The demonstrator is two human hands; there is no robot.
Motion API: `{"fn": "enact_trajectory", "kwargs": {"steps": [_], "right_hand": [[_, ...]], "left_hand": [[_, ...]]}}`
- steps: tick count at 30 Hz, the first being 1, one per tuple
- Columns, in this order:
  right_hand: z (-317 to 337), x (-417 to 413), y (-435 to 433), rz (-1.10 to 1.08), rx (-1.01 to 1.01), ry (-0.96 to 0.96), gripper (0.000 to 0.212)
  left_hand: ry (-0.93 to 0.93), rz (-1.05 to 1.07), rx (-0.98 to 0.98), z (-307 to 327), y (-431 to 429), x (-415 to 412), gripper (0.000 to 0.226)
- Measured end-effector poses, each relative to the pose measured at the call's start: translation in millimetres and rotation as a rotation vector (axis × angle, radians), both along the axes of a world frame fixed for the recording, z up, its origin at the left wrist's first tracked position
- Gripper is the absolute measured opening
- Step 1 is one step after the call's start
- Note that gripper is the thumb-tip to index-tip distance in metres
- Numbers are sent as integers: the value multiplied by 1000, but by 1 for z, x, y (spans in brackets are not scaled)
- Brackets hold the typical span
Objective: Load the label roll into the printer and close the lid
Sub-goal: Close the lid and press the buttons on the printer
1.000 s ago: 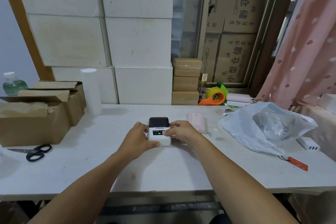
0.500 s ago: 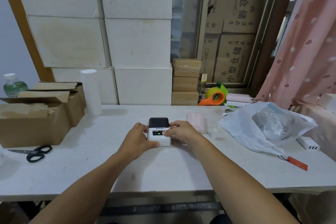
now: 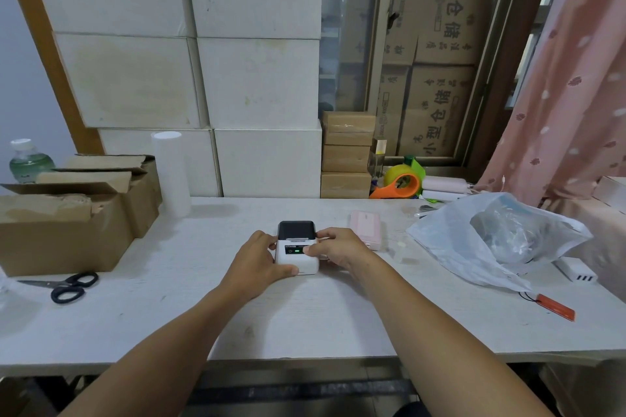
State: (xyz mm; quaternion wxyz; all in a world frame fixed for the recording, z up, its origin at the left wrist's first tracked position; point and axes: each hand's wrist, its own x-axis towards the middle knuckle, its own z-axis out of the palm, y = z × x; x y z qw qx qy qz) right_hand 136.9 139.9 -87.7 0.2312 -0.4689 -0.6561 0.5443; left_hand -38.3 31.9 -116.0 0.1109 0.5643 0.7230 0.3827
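Note:
A small white label printer [image 3: 295,256] with a dark lid at its far end lies flat on the white table [image 3: 305,322], and a green light glows on its front panel. The lid looks down. My left hand [image 3: 258,262] grips the printer's left side, thumb along its near edge. My right hand [image 3: 335,247] holds the right side, with the thumb pressed on the panel beside the light. No label roll shows; the printer's inside is hidden.
A pink device [image 3: 366,228] lies just right of my right hand. Further right sit a plastic bag [image 3: 498,240], a white charger [image 3: 576,269] and an orange tag [image 3: 555,306]. Cardboard boxes [image 3: 67,213] and scissors [image 3: 64,286] are at the left. White boxes [image 3: 237,78] and a tape dispenser [image 3: 401,183] stand behind.
Both hands stay on the printer. My right thumb has slid a little onto the front panel; the printer has not moved.

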Motion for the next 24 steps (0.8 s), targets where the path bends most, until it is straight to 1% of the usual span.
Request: {"fn": "enact_trajectory", "kwargs": {"steps": [5,7,12,15,19,21,24], "right_hand": [[3,4,-2,12,-15,20,36],[2,3,-1,12,-17,12,33],[2,4,-1,7,-12,12,33],[0,3,-1,3,-16,12,46],[-1,3,0,3,-20,32,37],[-2,3,1,3,-17,40,37],[-3,1,2,1,-17,41,44]], "left_hand": [[-2,-2,3,1,0,1,66],[-4,0,2,0,0,0,67],[4,13,-4,-1,0,-1,69],[5,15,-6,-1,0,-1,69],[5,16,-3,-2,0,-1,71],[4,13,-3,-2,0,0,70],[1,9,-1,-2,0,-1,69]]}}
